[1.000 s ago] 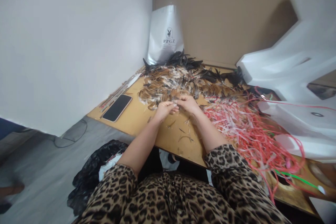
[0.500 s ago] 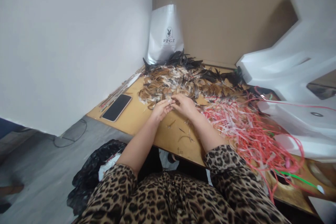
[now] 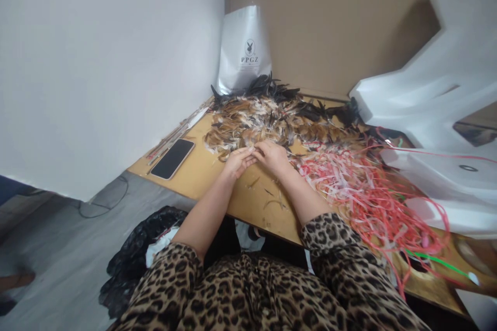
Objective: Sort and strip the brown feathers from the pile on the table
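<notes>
A heap of brown, white and black feathers [image 3: 264, 116] covers the far part of a wooden table [image 3: 202, 176]. My left hand [image 3: 237, 161] and my right hand [image 3: 274, 156] meet at the heap's near edge, fingertips together, fingers curled in a pinch on something small that I cannot make out, probably feathers. Both forearms rest on the table. A few loose feathers [image 3: 272, 199] lie on the wood just below my wrists.
A black phone [image 3: 173, 158] and thin sticks [image 3: 174, 134] lie at the table's left. A tangle of red and white strips [image 3: 361, 186] spreads at the right. A silver bag [image 3: 244, 49] stands at the back, white foam shapes [image 3: 435, 103] at the right, a black bag [image 3: 143, 248] on the floor.
Both hands have shifted slightly forward to the edge of the feather heap and stay pinched together.
</notes>
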`<action>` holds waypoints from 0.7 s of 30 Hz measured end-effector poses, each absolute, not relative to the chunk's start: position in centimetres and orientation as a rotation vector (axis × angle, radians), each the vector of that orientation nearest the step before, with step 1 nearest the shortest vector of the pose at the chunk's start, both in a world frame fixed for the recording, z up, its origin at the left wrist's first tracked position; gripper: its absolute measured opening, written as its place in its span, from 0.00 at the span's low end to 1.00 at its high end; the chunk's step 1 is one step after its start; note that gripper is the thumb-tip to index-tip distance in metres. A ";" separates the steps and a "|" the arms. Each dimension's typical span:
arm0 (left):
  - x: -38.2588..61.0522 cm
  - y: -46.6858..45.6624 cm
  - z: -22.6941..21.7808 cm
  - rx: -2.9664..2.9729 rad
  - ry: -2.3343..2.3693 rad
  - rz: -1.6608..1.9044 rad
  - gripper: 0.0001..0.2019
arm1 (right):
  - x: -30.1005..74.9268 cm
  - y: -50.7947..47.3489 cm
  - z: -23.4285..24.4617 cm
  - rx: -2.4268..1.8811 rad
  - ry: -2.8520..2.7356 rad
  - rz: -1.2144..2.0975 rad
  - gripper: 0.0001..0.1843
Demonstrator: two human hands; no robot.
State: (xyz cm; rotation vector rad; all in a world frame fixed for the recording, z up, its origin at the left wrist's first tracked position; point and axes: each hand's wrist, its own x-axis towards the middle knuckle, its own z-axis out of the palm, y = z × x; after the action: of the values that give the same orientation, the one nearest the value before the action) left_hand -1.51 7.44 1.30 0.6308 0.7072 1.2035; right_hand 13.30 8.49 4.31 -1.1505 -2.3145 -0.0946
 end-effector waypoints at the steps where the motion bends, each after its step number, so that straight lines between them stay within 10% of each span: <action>1: -1.5 7.5 1.2 0.624 0.710 1.202 0.09 | 13.3 8.5 4.3 -1.138 -2.320 -0.100 0.18; 21: -2.3 7.9 2.1 0.563 0.871 1.557 0.07 | 14.5 11.0 2.7 -1.323 -1.781 0.718 0.13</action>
State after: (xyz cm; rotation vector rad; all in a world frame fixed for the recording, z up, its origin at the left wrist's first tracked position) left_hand -2.31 7.88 2.14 0.5627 0.8710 1.5575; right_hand 14.50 11.05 2.70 -1.3228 -1.7810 0.7184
